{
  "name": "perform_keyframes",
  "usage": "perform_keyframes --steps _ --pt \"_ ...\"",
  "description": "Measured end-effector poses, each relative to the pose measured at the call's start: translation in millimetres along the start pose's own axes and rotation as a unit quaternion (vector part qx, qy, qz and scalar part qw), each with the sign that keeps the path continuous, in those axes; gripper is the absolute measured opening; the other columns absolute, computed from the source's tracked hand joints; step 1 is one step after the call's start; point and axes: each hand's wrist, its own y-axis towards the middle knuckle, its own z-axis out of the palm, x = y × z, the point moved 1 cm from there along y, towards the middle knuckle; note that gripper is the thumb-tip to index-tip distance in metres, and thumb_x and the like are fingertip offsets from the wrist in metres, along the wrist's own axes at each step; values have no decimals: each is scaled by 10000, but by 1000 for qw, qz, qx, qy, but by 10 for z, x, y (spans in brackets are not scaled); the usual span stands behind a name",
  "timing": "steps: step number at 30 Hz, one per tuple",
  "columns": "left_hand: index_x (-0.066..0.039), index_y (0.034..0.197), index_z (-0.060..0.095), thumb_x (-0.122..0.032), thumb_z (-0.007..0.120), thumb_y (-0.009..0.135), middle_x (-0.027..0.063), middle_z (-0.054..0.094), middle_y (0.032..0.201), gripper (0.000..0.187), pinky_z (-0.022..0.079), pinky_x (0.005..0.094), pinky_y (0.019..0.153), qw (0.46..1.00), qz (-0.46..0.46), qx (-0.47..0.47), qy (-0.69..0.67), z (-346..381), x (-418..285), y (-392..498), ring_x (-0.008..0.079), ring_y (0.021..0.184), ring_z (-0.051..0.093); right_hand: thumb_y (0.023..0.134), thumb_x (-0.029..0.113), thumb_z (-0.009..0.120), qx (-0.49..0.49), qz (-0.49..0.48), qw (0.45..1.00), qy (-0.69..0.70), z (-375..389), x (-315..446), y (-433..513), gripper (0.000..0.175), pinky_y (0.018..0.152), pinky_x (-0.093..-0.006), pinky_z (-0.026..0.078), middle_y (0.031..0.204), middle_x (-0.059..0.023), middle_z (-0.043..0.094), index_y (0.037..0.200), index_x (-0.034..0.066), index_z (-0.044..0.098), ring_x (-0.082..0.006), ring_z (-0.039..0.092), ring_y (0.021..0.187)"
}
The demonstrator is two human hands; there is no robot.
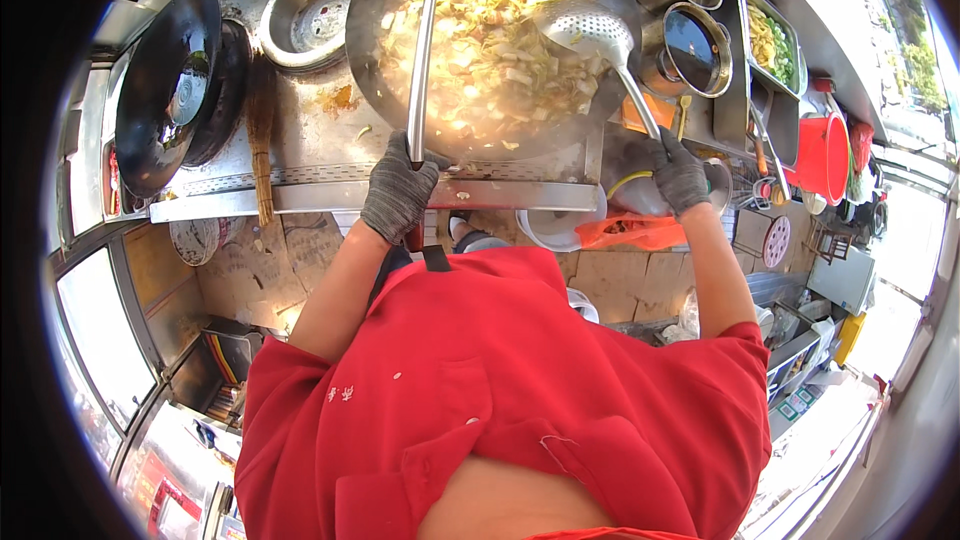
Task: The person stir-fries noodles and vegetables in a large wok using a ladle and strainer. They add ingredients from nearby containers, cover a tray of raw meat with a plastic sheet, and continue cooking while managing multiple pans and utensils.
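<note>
A large wok [375,90] full of steaming chopped cabbage [487,52] stands at the top middle. My left hand [400,187], in a grey knit glove, grips the lower end of a long-handled metal utensil [426,52]; its far end lies beyond the picture's top edge. The gloved right hand [677,172] holds the handle of a perforated metal skimmer [589,26], whose bowl rests over the cabbage at the wok's right side.
Left of the wok are a round metal basin [315,11], a straw brush [260,135] and a leaning black wok [169,90]. To the right stand two metal pots [697,49] with liquid, a tray of chopped vegetables [769,41] and a red bucket [821,157].
</note>
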Motion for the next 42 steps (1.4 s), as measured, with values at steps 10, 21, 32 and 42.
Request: perform_keyframes --steps 10,21,32,42 --pt "-20 1014 480 -43 586 802 138 666 843 238 503 339 716 992 32 -41 118 218 184 66 249 798 657 916 403 460 170 -65 947 -266 -683 92 -416 427 850 -438 446 1081 -161 618 1282 186 493 -351 582 995" --pt "-3 1008 485 -162 652 777 212 631 810 326 491 426 705 957 3 -24 290 200 32 152 372 789 627 911 435 488 136 22 990 -39 -398 160 -688 437 869 -409 445 1041 -172 637 1223 136 545 -342 590 1004" --pt "-3 1021 449 -1 577 751 72 635 854 300 446 271 704 994 -5 -36 106 -223 -68 -58 145 727 550 884 338 528 28 27 992 122 731 543 -787 300 682 -436 476 843 -158 648 1027 83 597 -345 621 750" --pt "6 1180 391 -87 524 833 217 578 1011 383 479 413 737 911 73 -63 402 -861 577 -246 363 860 599 870 281 524 -31 183 939 289 883 1291 -880 297 756 -460 469 931 -202 634 1035 37 556 -379 604 877"
